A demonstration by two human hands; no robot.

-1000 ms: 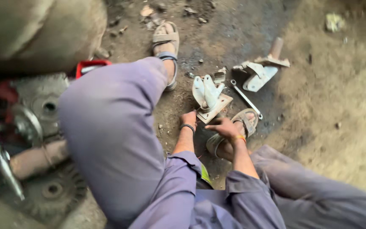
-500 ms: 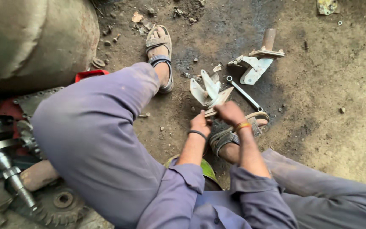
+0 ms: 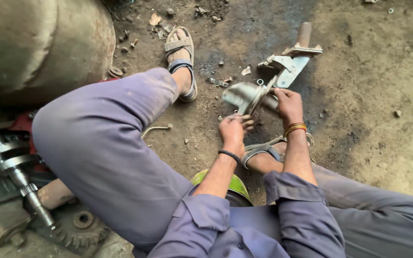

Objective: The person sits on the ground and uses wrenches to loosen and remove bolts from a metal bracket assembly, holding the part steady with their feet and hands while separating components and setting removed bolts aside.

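Observation:
I sit on dirt ground with my knees apart. Both hands hold a bent grey metal bracket (image 3: 245,96) lifted just above the ground. My left hand (image 3: 233,129) grips its lower edge, fingers closed under it. My right hand (image 3: 287,102) grips its right side. A second metal bracket with a short tube (image 3: 290,59) lies on the dirt just beyond the held part.
A large rusty cylindrical tank (image 3: 34,43) fills the upper left. A geared shaft (image 3: 20,177) and a gear wheel (image 3: 80,224) lie at lower left by red machine parts. A green round object (image 3: 230,184) sits under my lap. Small bolts and debris litter the dark oily soil.
My hands have lifted the bent bracket off the ground and tilted it, and the view has shifted so the machine parts sit lower left.

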